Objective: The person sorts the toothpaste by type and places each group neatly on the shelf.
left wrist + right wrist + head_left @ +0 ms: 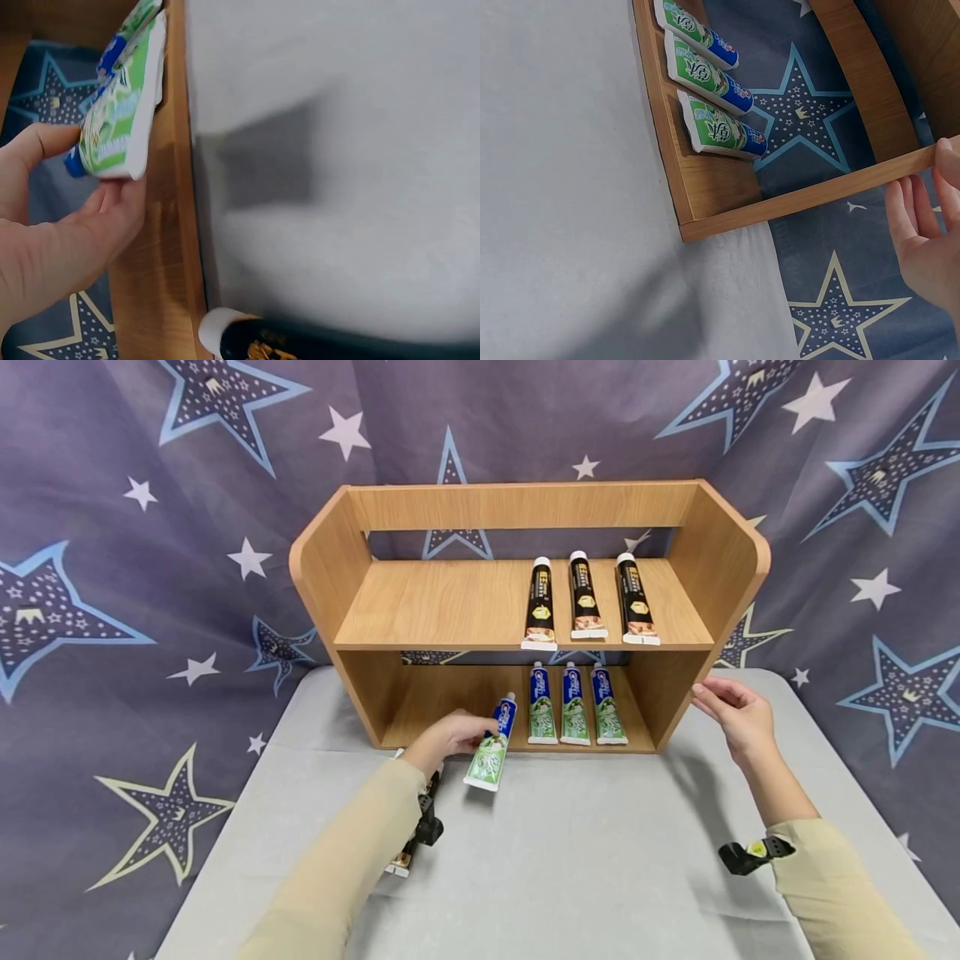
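Observation:
My left hand (454, 732) pinches a blue-and-green toothpaste tube (490, 758) between thumb and fingers. It is at the front of the lower shelf, cap end pointing back and flat end toward me. In the left wrist view the same toothpaste tube (112, 135) overlaps another tube behind it. Three matching toothpaste tubes (575, 714) lie side by side on the lower shelf to its right. My right hand (738, 710) grips the edge of the wooden rack's right side panel (810, 196), thumb on one face and fingers on the other.
The two-level wooden rack (525, 506) stands on a grey-covered table (585, 852). Three black toothpaste tubes (584, 597) lie on its upper shelf at the right. Another black tube (401, 862) lies on the table, partly hidden under my left forearm. A star-patterned curtain (90, 485) hangs behind.

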A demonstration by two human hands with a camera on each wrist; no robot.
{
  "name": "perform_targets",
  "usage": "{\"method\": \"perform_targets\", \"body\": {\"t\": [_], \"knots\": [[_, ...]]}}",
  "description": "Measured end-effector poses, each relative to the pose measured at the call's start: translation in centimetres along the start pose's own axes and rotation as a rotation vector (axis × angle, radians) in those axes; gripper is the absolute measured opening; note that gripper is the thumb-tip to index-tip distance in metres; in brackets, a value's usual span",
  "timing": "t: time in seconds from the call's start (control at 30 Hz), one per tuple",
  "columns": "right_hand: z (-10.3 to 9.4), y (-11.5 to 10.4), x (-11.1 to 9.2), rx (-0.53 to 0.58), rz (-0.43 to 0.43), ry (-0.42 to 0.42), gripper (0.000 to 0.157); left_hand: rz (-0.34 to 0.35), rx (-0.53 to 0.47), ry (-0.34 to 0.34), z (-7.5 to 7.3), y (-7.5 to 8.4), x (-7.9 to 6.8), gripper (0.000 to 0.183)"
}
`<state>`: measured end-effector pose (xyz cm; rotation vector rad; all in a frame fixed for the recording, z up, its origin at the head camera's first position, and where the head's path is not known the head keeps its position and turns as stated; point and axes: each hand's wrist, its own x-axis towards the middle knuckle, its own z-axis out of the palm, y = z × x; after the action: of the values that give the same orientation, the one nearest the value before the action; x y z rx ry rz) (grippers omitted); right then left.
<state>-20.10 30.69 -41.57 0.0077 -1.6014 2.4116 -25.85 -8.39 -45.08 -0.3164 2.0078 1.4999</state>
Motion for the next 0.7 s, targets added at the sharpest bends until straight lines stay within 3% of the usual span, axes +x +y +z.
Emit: {"method": "perform_targets", "body": {"t": [0.13, 0.23, 0.3, 0.37, 0.4, 0.47, 0.53, 0.6, 0.67, 0.7], "knots": [[0.0, -0.1, 0.0, 0.008, -0.007, 0.007, 0.026, 0.023, -0.014, 0.055, -0.1, -0.6, 5.9, 0.045], [0.1, -0.1, 0.0, 0.006, -0.005, 0.014, 0.026, 0.042, -0.03, 0.057, -0.6, -1.7, 11.4, 0.043], [0.2, 0.0, 0.0, -0.005, -0.001, 0.016, 0.026, 0.05, -0.033, 0.082, -0.4, -1.3, 11.7, 0.039], [0.2, 0.2, 0.0, -0.017, 0.002, 0.015, 0.026, 0.062, -0.03, 0.117, 0.0, -0.2, 10.4, 0.034], [0.2, 0.3, 0.1, -0.021, 0.004, 0.014, 0.026, 0.073, -0.04, 0.142, 0.3, 0.6, 8.7, 0.03], [0.2, 0.4, 0.1, -0.036, 0.003, 0.013, 0.026, 0.064, -0.038, 0.207, 0.8, 1.9, 6.6, 0.029], [0.1, 0.5, 0.0, -0.039, 0.006, 0.012, 0.026, 0.091, -0.045, 0.258, 1.0, 2.2, 6.4, 0.033], [0.1, 0.5, 0.0, -0.039, 0.007, 0.015, 0.026, 0.152, -0.031, 0.265, 0.4, 0.3, 11.3, 0.039], [0.0, 0.5, 0.0, -0.039, 0.007, 0.019, 0.026, 0.21, 0.015, 0.286, -0.4, -2.6, 18.7, 0.048], [-0.1, 0.5, 0.0, -0.035, 0.006, 0.02, 0.026, 0.264, 0.032, 0.289, -0.9, -4.5, 23.1, 0.05]]}}
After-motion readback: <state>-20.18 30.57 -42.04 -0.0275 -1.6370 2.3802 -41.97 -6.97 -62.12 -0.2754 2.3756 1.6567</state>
